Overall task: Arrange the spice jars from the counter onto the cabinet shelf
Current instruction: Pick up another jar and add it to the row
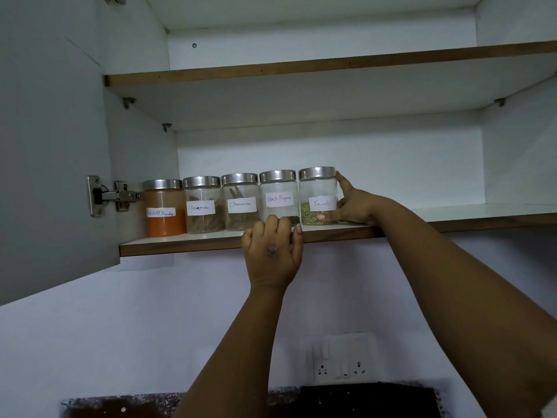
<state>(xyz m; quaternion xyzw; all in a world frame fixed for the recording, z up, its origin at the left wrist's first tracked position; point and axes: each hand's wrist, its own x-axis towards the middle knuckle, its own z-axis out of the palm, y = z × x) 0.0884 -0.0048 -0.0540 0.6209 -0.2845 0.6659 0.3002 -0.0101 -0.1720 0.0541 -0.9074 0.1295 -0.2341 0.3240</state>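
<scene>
1. Where the lower cabinet shelf [187,244] meets its left wall, five steel-lidded spice jars are lined up near the front edge.
2. From left to right, the jars are labelled: red chilli powder jar [165,208], first cinnamon jar [203,205], second cinnamon jar [241,202], black pepper jar [279,197], fennel jar [318,196].
3. The fennel jar is gripped by the right hand [355,205], thumb at the base, fingers spread up its right side.
4. The left hand [272,253] is curled loosely over the shelf edge, with fingertips touching the base of the black pepper jar.
5. The upper shelf [331,64] is seen above.
</scene>
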